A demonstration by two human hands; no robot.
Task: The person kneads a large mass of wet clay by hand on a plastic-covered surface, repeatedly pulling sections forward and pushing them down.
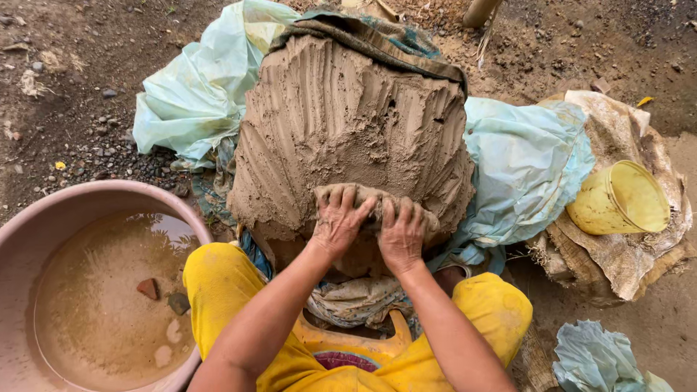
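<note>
Both the left hand (338,220) and the right hand (401,234) curl, fingers spread, gripping a lump of wet brown clay (377,201). The lump seems joined to the big grooved clay mound (348,123).

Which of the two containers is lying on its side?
The small yellow bucket on sacking at right lies tipped, mouth sideways. The big pink basin at left sits upright, holding muddy water.

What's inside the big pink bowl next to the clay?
The pink bowl holds muddy brown water with a few small stones sitting in it. The murky water hides the bottom.
</note>
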